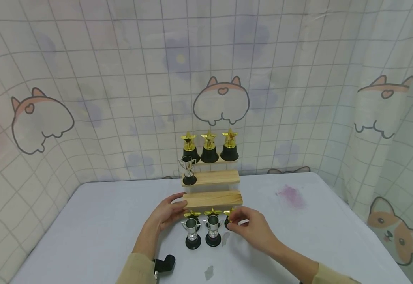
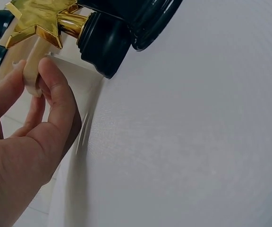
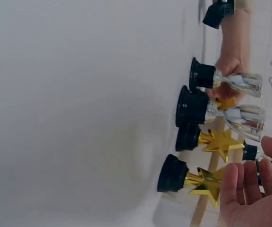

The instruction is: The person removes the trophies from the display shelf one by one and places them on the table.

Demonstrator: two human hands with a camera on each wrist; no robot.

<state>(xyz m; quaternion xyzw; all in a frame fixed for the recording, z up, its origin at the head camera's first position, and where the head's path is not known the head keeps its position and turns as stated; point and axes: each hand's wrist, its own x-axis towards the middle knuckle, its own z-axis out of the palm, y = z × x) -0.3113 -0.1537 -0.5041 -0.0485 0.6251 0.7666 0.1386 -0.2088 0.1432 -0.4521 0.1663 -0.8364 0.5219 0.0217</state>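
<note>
My left hand (image 1: 166,213) pinches the left end of the lowest wooden step (image 1: 213,199) of a small tiered stand between thumb and fingers. Near the right-hand gold star trophy (image 3: 174,173) is my right hand (image 1: 252,228), its fingers loosely bent beside the star and its thumb apart. Two more gold star trophies, a left one (image 1: 192,214) and a middle one (image 1: 212,212), stand in that row before the stand. Closer to me are two silver cup trophies, the left cup (image 1: 192,225) and the right cup (image 1: 213,224), upright on black bases.
On the top step (image 1: 215,162) stand three gold star trophies (image 1: 209,154). A single silver cup trophy (image 1: 189,179) is at the left end of the middle step (image 1: 217,177). The white table (image 1: 114,221) meets a checked curtain (image 1: 128,98) behind and at the sides.
</note>
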